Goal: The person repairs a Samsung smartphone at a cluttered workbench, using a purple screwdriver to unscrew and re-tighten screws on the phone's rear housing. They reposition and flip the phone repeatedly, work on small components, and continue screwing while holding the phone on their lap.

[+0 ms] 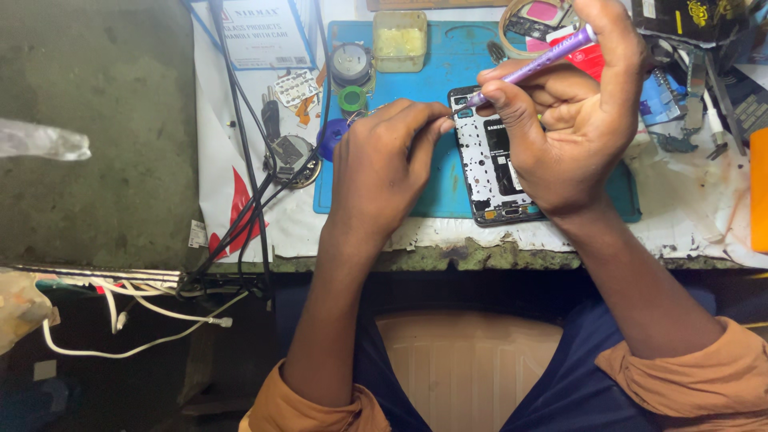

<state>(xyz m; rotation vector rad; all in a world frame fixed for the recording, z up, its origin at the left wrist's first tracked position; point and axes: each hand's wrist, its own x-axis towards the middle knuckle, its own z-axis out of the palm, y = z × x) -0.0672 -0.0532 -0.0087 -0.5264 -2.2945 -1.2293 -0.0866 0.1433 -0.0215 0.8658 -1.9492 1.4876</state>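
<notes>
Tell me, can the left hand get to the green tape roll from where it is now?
Probably yes. The left hand rests on the blue mat beside the opened phone, and the green tape roll lies just beyond its knuckles with nothing between.

White rectangular label [264, 32] (blue-edged, red-printed) at bench's far-left corner

rolled orange sleeves, navy trousers
</notes>
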